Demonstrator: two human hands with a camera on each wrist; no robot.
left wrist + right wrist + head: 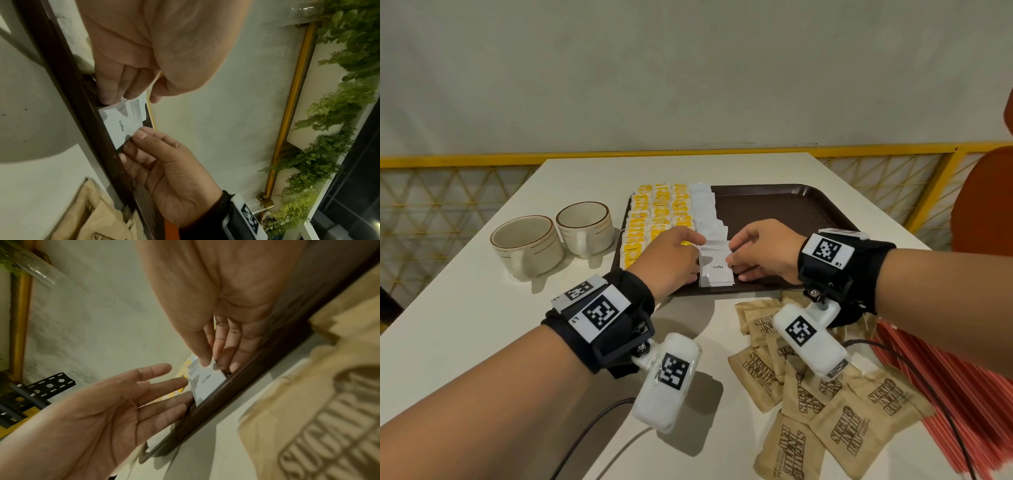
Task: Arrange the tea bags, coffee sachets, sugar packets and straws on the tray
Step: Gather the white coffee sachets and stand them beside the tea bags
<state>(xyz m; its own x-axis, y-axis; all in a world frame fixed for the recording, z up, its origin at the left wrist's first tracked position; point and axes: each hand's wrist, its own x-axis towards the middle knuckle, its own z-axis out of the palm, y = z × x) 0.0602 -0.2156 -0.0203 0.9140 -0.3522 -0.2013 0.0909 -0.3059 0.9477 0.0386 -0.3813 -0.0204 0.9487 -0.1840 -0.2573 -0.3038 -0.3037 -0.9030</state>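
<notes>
Head view shows the left hand [674,255] and right hand [763,253], fingers straight, squaring the coffee sachets [715,269] row on the tray [791,205]; sugar packets [825,404] probably come next.

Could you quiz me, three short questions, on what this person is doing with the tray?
1. True or false: the brown sugar packets already lie on the tray.
2. What word is printed on the white sachet that the left hand and the right hand touch at its two sides?
3. Which fills the tray's left part? A) red straws B) yellow tea bags C) cups

Key
1. False: they lie on the table, nearer than the tray.
2. Coffee.
3. B. The straws are off the tray at the right; the two cups stand on the table to its left.
</notes>
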